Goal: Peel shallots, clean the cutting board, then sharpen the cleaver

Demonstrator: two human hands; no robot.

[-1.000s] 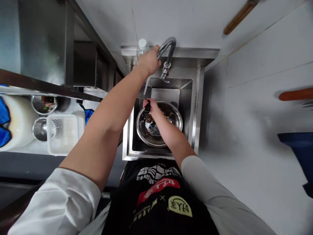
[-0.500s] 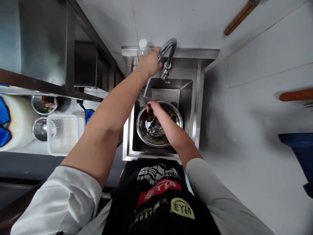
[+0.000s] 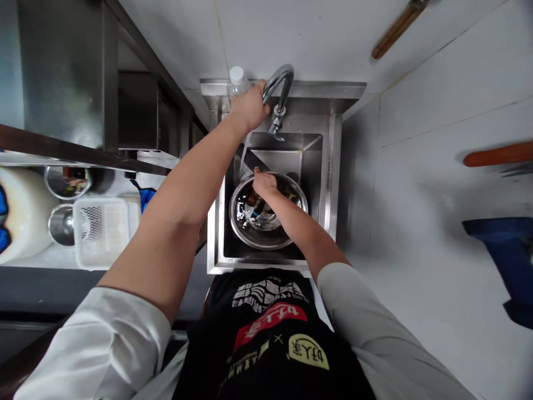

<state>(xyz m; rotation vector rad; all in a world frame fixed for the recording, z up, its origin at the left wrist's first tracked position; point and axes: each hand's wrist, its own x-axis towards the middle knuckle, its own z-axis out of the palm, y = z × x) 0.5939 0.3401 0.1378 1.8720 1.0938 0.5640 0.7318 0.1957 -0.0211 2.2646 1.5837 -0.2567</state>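
Note:
My left hand (image 3: pixel 252 106) is wrapped round the curved spout of the chrome faucet (image 3: pixel 287 83) at the back of the sink. A thin water stream (image 3: pixel 245 150) runs down from beneath that hand. My right hand (image 3: pixel 265 182) is closed on a knife, its handle hidden by the fingers. The broad, dark knife blade (image 3: pixel 255 160) points up and left, beside the stream. Below the right hand, a round steel basin (image 3: pixel 266 244) sits in the sink (image 3: pixel 328 222). It contains water and several dark items that I cannot make out clearly.
A clear bottle with a white cap (image 3: pixel 237 78) stands behind my left hand. Further left are a white plastic basket (image 3: pixel 102 261) and steel bowls (image 3: pixel 62 225). Wooden-handled tools (image 3: pixel 400 30) and a dark blue object (image 3: pixel 499 228) are at the tiled wall on the right.
My right hand has turned the knife, so its blade now looks darker and leans further left. The left hand stays on the faucet. The whole view has shifted slightly.

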